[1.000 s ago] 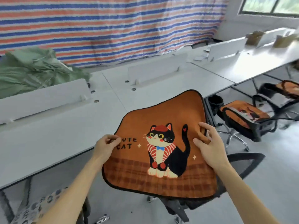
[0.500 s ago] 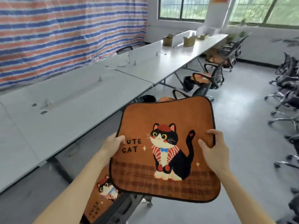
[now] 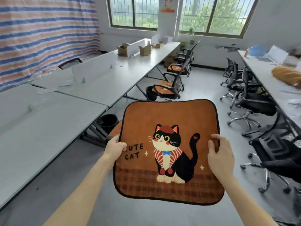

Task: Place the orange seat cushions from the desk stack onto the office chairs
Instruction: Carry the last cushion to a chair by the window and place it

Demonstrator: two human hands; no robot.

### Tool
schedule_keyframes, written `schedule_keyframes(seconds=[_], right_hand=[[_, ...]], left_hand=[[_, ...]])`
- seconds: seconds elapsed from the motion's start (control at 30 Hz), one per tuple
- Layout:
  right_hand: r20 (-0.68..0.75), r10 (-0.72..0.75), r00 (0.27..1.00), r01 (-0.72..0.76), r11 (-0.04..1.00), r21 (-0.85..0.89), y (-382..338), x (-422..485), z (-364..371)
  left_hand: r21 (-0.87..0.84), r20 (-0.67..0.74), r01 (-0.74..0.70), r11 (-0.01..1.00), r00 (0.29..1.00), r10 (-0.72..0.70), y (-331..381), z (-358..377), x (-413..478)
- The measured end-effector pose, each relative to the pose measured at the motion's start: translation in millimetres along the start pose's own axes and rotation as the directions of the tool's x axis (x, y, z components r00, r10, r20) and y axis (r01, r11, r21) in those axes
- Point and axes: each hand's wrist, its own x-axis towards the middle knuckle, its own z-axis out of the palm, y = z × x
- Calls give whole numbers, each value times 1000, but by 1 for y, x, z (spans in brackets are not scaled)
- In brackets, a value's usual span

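I hold an orange seat cushion [image 3: 169, 121] with a black cat and the words "CUTE CAT" flat in front of me, above the floor. My left hand [image 3: 114, 148] grips its left edge and my right hand [image 3: 219, 154] grips its right edge, thumb on top. Black office chairs along the left desk row carry orange cushions [image 3: 164, 84], and another cushioned chair [image 3: 176, 67] stands behind. A bare black chair [image 3: 254, 103] stands in the right row, and a nearer black chair [image 3: 283, 144] is at my right. An orange edge [image 3: 116, 129] peeks out behind the held cushion.
A long white desk [image 3: 48, 128] runs along my left, with cardboard boxes [image 3: 144, 49] at its far end. A second desk [image 3: 276, 88] with clutter runs on the right. A grey floor aisle [image 3: 203, 88] lies between the chair rows. A black bin [image 3: 108, 123] sits under the left desk.
My view has swung to the right, down the aisle, and the right row of chairs has come into sight. Both hands still hold the cushion, now carried away from the desk.
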Motion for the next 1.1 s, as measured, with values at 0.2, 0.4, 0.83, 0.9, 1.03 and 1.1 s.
schedule_keyframes(seconds=[0.2,0.4,0.83,0.9,1.03,1.1], right_hand=[[-85,75,994,-80,995,-60,34,98,12],[-139,151,979,-162,984,-71,86,189,38],[-106,195,975,-196,980,-5,210,469,104],[-91,215,972,-214,977,23,221,517,110],[-80,262,962,-259,965,46,238,606,129],[-79,322,943,-318,946,64,250,654,144]], left_hand=[[71,102,-39,997,994,32,73,78,110],[123,146,-62,990,988,43,122,155,207],[143,70,12,990,997,-22,227,331,439],[135,72,24,991,997,-34,245,358,475],[114,43,17,993,999,-22,277,412,545],[120,18,22,993,1000,-24,295,440,586]])
